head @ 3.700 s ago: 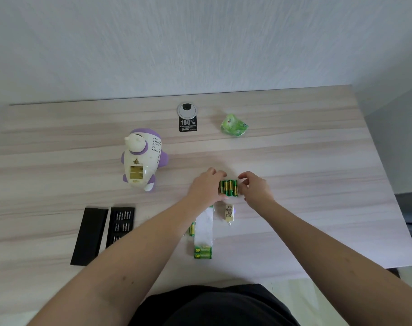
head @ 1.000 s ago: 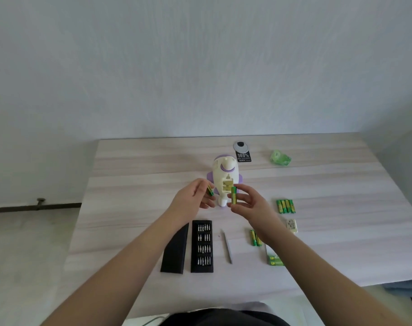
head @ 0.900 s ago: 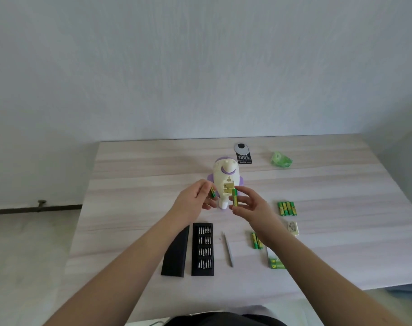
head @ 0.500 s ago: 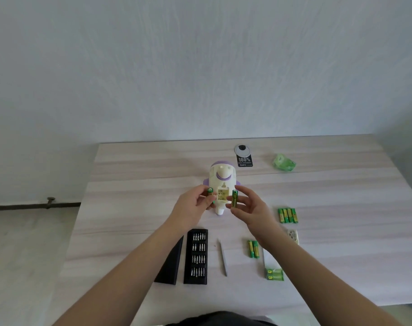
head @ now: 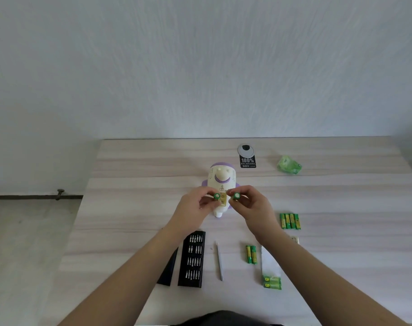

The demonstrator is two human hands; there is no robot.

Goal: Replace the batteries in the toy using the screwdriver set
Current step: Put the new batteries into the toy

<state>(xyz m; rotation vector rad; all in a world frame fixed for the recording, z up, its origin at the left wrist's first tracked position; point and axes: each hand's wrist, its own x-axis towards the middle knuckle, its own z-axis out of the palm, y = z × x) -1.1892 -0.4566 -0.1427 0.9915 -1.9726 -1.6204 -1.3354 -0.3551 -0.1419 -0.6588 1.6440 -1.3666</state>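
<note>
The toy (head: 220, 184) lies at the frame's centre on the table (head: 129, 208), its open battery bay facing up for loading. Just above it, the left hand (head: 193, 208) pinches 1 battery (head: 216, 196) and the right hand (head: 252, 205) another (head: 236, 196), ends toward the camera, probably checking polarity. Spare batteries (head: 290, 221) and the bit case (head: 192, 258) lie nearer the lower frame, within reach.

Lid (head: 168, 270) (half behind left forearm)

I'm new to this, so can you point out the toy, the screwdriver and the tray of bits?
toy (head: 221, 176): head view, on its white face.
screwdriver (head: 220, 262): head view, mid-shaft.
tray of bits (head: 192, 258): head view, tray's middle.
</note>
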